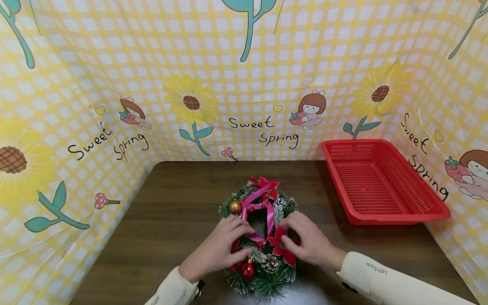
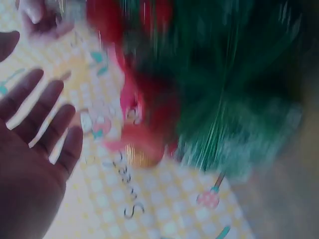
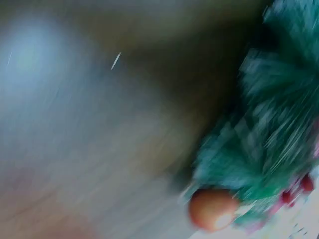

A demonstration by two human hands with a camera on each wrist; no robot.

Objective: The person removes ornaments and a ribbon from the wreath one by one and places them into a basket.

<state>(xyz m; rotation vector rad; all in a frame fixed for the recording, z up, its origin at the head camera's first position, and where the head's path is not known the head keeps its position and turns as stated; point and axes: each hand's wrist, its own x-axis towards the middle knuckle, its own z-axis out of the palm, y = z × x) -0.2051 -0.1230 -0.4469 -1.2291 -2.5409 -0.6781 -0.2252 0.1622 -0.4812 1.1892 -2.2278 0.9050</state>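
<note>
A green Christmas wreath [image 1: 270,288] with frosted tips lies on the table, trimmed with a pink ribbon [image 1: 270,220], a gold ball [image 1: 235,207], a red ball [image 1: 248,271] and a pine cone [image 1: 271,263]. Over its left side is my left hand [image 1: 217,245]; the left wrist view shows this hand [image 2: 35,144] with fingers spread and the palm bare. At the right side my right hand [image 1: 310,243] has loosely bent fingers beside a red poinsettia [image 1: 288,257], its thumb overlapping the petals. Motion blurs the wreath [image 3: 269,124] in the right wrist view.
A red plastic basket [image 1: 400,218] with slotted walls stands at the table's back right. The dark wooden table [image 1: 171,199] is enclosed at the back and sides by a yellow checked cloth [image 1: 244,84] printed with flowers.
</note>
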